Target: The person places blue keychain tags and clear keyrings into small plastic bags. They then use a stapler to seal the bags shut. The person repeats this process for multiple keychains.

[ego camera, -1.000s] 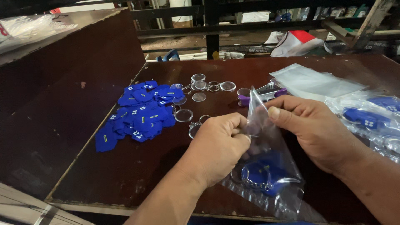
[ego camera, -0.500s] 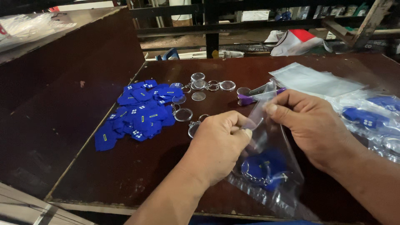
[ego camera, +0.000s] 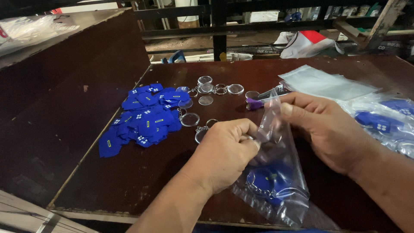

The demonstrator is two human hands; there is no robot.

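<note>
tags pile (ego camera: 144, 118) left on table (ego camera: 129, 181), keyrings (ego camera: 207, 88) behind, bags stack (ego camera: 327, 84) far right.

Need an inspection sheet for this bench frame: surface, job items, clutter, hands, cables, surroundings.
Surface: dark brown table, scuffed near edge.
Job's things: clear plastic bag with a blue keyring inside, held by both hands.
Clutter: blue tags pile; clear round keyrings; purple-handled tool; flat bag stack; filled bags.
Grippers: left hand and right hand pinch the bag's mouth.
Cables: nothing seen.
Surroundings: dark rack behind.

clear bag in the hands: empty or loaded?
Loaded: blue keyring piece shows through the clear bag, held by left hand and right hand.
</note>
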